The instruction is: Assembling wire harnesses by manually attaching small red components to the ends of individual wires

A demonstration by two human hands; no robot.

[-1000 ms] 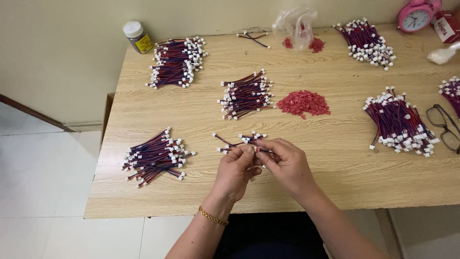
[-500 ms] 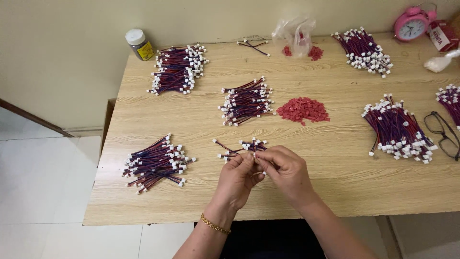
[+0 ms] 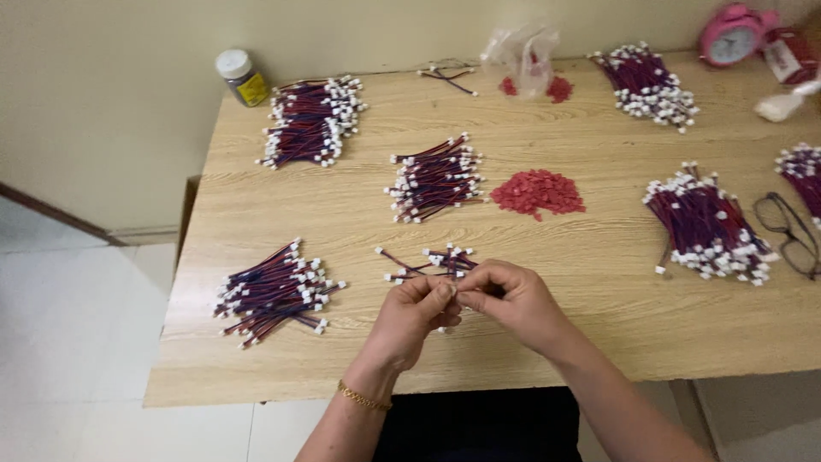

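My left hand [image 3: 412, 318] and my right hand [image 3: 510, 299] meet fingertip to fingertip over the front middle of a wooden table [image 3: 599, 342]. Between them they pinch a short red-and-dark wire with a white connector; most of it is hidden by the fingers. Just beyond the fingers lies a small bunch of the same wires [image 3: 428, 261]. A gold bracelet [image 3: 363, 397] sits on my left wrist. A little heap of red plastic pieces [image 3: 537, 192] lies further back.
Bundles of wires lie at front left [image 3: 274, 291], middle [image 3: 436, 178], back left [image 3: 310, 120], right [image 3: 708, 224] and back right [image 3: 646, 84]. A jar [image 3: 239, 77], a plastic bag [image 3: 523, 53], a pink clock [image 3: 732, 36] and glasses [image 3: 791, 229] sit along the edges.
Both hands stay together at the same spot with small finger movements on the wire. The view has shifted slightly.
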